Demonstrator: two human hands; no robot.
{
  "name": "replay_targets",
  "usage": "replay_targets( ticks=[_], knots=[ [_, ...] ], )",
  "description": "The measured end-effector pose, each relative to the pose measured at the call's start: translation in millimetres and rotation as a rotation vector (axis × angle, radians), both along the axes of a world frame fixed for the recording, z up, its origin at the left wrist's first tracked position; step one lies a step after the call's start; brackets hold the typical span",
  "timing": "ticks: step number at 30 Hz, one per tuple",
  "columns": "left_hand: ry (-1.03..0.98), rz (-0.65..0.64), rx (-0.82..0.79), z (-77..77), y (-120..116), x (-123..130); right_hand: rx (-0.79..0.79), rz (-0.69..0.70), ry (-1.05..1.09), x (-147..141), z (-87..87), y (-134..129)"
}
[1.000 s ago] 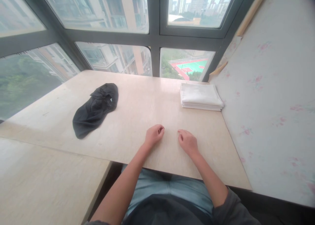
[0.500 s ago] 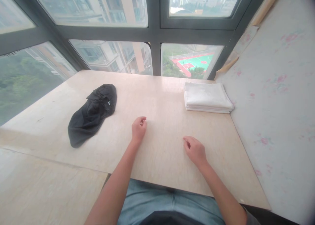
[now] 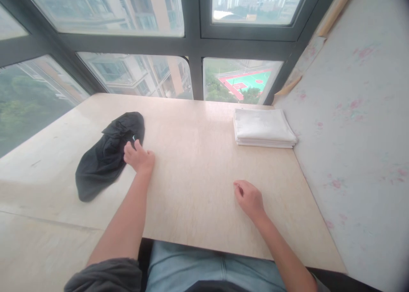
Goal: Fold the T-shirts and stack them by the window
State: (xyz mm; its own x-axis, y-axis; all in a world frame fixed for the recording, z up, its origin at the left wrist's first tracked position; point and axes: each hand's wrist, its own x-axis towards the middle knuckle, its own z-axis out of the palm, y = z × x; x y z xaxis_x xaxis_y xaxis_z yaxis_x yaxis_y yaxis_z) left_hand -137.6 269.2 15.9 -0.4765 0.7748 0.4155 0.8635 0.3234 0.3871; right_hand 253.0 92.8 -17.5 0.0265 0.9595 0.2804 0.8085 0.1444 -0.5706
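A crumpled black cloth garment [image 3: 102, 160] with a small white mark lies on the left of the pale table. My left hand [image 3: 138, 156] is over its right edge, palm down, with fingers apart and nothing held. Whether the fingertips touch the cloth I cannot tell. Farther right, my right hand [image 3: 249, 197] rests on the tabletop, its fingers curled into a loose fist with nothing visible in it. A neat stack of folded white cloths [image 3: 264, 128] sits at the back right, beyond my right hand.
The pale tabletop [image 3: 191, 172] reaches back to dark-framed windows [image 3: 193, 44]. A wall with flowered paper [image 3: 358, 155] closes off the right side. Along the front edge are my legs in blue jeans [image 3: 182, 262]. A seam runs across the table at the lower left.
My left hand has moved left from the middle of the table to the black garment, and its fingers have opened. My right hand stays curled in place. The view has shifted slightly.
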Motion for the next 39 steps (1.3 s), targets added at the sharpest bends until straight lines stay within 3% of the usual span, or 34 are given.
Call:
replay_targets(
  ticks=[4, 9, 13, 20, 26, 30, 34, 39],
  knots=[
    [0.057, 0.028, -0.076, 4.9, 3.8, -12.5, 0.003, -0.004, 0.026, -0.1, 0.1, 1.5],
    [0.182, -0.231, -0.181, 3.3, -21.6, -1.0, -0.013, -0.015, 0.048, 0.5, -0.2, 1.8],
    [0.24, -0.459, -0.227, -0.8, -65.9, 39.1, -0.028, -0.012, 0.065, 1.2, 0.2, 1.6],
    [0.21, -0.863, -0.274, 3.2, -151.5, 132.7, -0.035, -0.016, 0.104, 1.6, 4.2, 2.1],
    [0.094, -1.137, -0.318, 0.9, -196.1, 182.9, -0.051, 0.025, 0.106, 0.6, 10.0, 1.9],
    [0.048, -1.344, -0.349, 0.4, -211.4, 185.4, -0.003, 0.013, 0.17, 2.5, 12.3, 1.5],
    [-0.025, -1.52, -0.456, 11.5, -220.9, 170.7, 0.148, -0.081, 0.249, 7.4, 13.8, -0.4],
    [-0.002, -1.549, -0.557, 28.5, -229.7, 155.5, 0.37, -0.01, 0.018, -0.4, 18.2, -4.8]
  ],
)
